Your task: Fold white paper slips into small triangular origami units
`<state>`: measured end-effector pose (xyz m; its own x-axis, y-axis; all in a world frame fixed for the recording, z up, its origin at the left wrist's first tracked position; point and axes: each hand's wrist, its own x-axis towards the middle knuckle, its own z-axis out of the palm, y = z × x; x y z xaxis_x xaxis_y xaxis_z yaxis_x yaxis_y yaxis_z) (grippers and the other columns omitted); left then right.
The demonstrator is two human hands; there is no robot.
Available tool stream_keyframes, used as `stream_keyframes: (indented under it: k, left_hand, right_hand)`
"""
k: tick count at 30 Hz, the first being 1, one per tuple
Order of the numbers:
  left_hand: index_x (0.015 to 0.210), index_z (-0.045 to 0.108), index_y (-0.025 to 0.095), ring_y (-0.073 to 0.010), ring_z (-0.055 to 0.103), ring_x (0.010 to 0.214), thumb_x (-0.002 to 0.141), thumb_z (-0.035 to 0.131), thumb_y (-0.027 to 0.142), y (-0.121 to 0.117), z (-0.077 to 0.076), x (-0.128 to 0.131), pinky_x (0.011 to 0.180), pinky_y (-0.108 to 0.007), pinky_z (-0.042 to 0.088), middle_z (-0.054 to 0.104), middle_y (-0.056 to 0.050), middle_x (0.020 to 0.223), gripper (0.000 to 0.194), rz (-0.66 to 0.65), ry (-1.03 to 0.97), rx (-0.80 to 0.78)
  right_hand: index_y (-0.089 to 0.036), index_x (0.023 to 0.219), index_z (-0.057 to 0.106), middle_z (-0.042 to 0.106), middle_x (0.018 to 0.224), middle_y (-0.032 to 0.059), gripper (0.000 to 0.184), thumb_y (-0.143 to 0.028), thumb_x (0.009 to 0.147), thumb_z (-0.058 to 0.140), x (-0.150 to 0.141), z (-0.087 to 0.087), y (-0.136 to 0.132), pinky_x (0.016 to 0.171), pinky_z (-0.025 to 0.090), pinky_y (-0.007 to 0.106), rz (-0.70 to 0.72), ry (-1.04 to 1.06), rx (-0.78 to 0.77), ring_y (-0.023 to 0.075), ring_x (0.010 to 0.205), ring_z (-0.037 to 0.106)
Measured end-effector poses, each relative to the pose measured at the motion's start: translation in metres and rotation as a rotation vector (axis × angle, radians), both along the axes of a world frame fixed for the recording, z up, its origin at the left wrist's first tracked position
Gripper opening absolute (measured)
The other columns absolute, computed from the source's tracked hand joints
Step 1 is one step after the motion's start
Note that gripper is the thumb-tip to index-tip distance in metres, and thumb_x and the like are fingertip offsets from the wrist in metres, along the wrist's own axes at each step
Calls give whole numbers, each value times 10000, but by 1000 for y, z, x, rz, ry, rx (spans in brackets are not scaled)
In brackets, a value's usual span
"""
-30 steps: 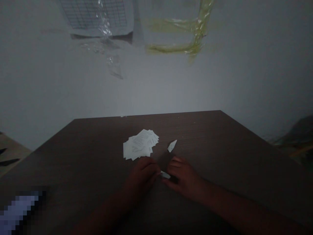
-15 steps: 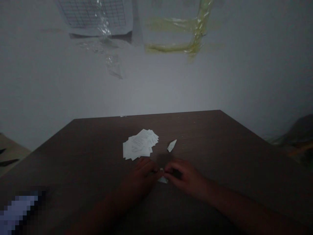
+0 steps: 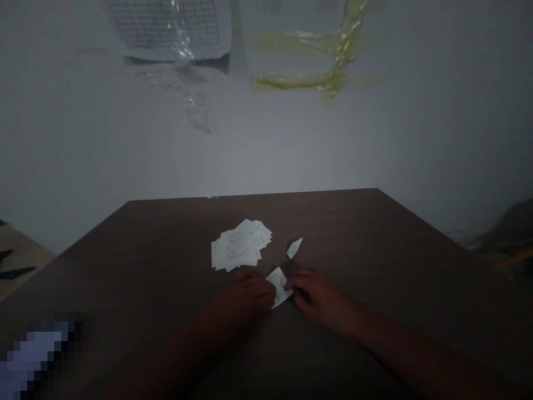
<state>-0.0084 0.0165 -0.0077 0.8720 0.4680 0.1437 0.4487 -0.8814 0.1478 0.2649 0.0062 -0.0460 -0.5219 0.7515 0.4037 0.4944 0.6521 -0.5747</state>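
Together, left hand (image 3: 255, 291) curled over small paper (image 3: 278, 281), right hand (image 3: 312, 291) half-curled touching it, grips unclear

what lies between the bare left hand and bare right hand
A small, printed white paper sheet lies between the left hand and right hand, both touching it, in the head view.

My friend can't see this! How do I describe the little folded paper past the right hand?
Start at the brown table by the pale wall. On it, find the pile of papers; the folded paper lies to its right, just beyond the right hand. It's narrow, pointed and alone, unlike the pile's overlapping sheets or the wider sheet that hand touches.
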Motion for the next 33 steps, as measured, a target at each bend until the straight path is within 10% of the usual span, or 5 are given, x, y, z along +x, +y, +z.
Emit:
stream_keyframes:
  k: [14,33]
  left_hand:
    - [1142,845,313,-201,867,1173,943,593,-108,6,-4,-4,1186,-354,537,918,64,1246,529,14,-265,-85]
    - [1111,822,261,-260,826,1158,980,807,97,7,-27,2,1097,-417,647,864,-32,1218,210,240,-261,-257]
  right_hand:
    - [-229,982,788,748,1030,51,163,-82,1045,761,-5,8,-7,867,606,351,71,-121,98,235,984,738]
    - [-236,1043,744,773,969,47,149,-88,1055,734,-16,-12,2,824,615,368,28,-103,241,240,914,729]
